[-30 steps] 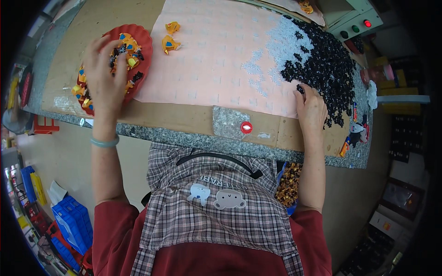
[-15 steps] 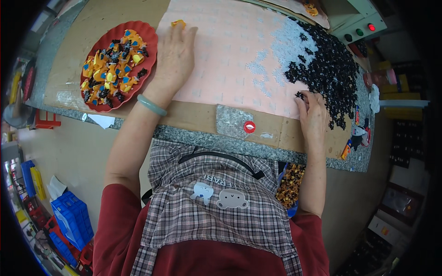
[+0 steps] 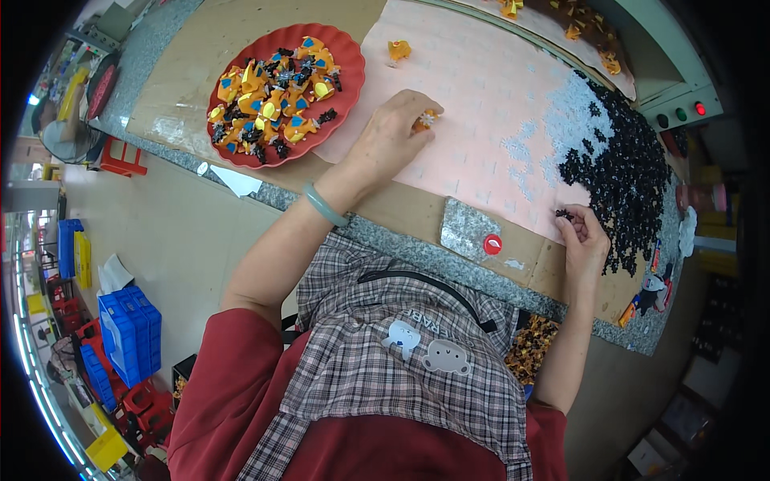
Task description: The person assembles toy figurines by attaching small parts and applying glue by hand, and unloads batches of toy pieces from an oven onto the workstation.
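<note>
My left hand (image 3: 395, 136) pinches a small orange plastic toy (image 3: 425, 119) over the pink sheet (image 3: 473, 124); my right hand (image 3: 585, 239) pinches a spiky black bit (image 3: 564, 214). The wavy red plate (image 3: 346, 96) holds many; another orange toy (image 3: 399, 50) and a black heap (image 3: 630, 180) are left.

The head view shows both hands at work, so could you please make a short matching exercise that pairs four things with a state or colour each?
Things:
1. Left hand
2. Right hand
3. Scalloped plate
4. Bangle

States or colours:
A. Pale green
B. Holds a small black piece
C. Red, bearing many orange figures
D. Holds an orange figure

Right pairs: 1-D, 2-B, 3-C, 4-A.
</note>
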{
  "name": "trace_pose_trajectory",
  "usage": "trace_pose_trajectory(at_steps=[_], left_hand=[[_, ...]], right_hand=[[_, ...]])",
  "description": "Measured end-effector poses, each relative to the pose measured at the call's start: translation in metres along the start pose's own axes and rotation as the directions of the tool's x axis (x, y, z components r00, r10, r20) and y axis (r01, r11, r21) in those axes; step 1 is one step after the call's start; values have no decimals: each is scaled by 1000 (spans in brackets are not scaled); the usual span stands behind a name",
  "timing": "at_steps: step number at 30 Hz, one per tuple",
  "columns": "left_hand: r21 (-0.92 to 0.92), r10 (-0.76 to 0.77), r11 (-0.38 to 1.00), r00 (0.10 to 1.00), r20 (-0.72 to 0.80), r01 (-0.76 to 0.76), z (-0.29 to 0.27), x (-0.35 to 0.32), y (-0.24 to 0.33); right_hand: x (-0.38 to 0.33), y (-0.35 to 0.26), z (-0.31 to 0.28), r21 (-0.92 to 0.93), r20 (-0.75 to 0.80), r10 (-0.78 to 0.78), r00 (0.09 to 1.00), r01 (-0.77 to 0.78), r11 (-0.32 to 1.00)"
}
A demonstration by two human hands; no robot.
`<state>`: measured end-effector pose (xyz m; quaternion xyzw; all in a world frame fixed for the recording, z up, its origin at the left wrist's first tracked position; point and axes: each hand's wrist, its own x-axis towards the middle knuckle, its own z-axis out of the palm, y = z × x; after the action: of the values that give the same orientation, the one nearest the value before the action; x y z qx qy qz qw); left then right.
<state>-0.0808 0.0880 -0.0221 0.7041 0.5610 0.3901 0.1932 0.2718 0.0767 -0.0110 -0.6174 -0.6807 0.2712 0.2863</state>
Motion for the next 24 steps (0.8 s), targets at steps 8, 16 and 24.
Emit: trace_pose_trajectory(at_steps=[8, 16, 24], left_hand=[[-642, -167, 724, 967, 190, 251, 8, -33, 30], [-806, -148, 419, 908, 393, 417, 13, -52, 42], [-759, -140, 472, 889, 437, 448, 7, -59, 59]], right_hand=[[-32, -39, 10, 310, 164, 17, 986, -68, 948], [-50, -61, 18, 317, 242, 18, 970, -96, 943], [-52, -72, 20, 80, 216, -278, 936, 267, 960]])
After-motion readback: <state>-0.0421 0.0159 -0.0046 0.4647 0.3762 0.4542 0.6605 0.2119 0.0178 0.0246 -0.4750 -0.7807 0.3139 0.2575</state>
